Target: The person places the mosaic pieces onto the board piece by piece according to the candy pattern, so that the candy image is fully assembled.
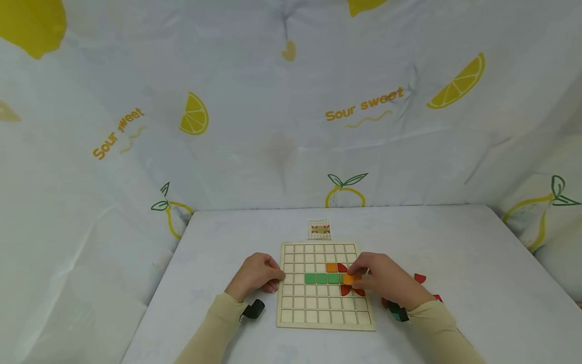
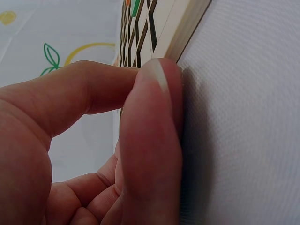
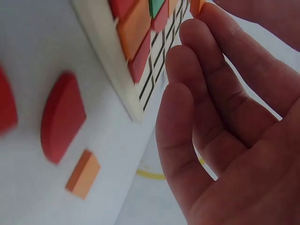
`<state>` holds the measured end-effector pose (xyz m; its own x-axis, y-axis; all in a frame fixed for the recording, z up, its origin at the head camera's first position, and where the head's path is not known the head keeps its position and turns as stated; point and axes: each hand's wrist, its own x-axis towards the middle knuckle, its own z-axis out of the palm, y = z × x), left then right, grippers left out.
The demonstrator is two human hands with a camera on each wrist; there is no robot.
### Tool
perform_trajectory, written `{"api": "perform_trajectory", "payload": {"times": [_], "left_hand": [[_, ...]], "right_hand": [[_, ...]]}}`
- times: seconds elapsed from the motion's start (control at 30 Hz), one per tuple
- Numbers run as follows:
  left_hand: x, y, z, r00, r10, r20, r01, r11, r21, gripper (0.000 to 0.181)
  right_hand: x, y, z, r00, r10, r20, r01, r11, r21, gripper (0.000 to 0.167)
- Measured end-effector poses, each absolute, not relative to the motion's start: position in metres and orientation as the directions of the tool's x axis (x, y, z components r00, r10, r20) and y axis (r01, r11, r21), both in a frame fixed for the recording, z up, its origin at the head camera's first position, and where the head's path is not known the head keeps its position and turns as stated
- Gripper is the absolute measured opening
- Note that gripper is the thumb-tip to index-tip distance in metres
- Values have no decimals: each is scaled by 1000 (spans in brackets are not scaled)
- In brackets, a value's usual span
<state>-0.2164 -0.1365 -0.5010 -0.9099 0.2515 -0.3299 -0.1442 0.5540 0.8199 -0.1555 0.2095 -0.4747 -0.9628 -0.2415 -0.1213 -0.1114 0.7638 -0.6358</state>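
A pale wooden grid board [image 1: 300, 317] lies on the table between the hands. A row of green square tiles [image 1: 321, 278] crosses its middle, with an orange square tile [image 1: 332, 267] above and red quarter-round tiles [image 1: 345, 290] near the right side. Thumb and index finger of my left hand [image 1: 260, 273] pinch the board's left edge. At the right end of the green row, my right hand [image 1: 384, 278] pinches another orange tile [image 1: 348, 279] between thumb and index finger. The right wrist view shows only a bit of that orange tile [image 3: 197, 5]; its other fingers are loosely bent.
Behind the board lies a small pattern card [image 1: 320, 229]. Loose red pieces [image 1: 420, 278] are scattered right of the board, partly hidden by the right forearm. A small orange piece [image 3: 83, 174] lies among them. A lemon-print cloth [image 1: 273, 151] hangs behind the table.
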Motion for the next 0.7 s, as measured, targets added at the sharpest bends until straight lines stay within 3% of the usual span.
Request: {"api": "perform_trajectory", "payload": {"times": [0.7], "left_hand": [[-218, -137, -502, -910, 251, -331, -145, 554, 820, 16]], "right_hand": [[-154, 182, -484, -920, -389, -50, -302, 785, -541, 16]]}}
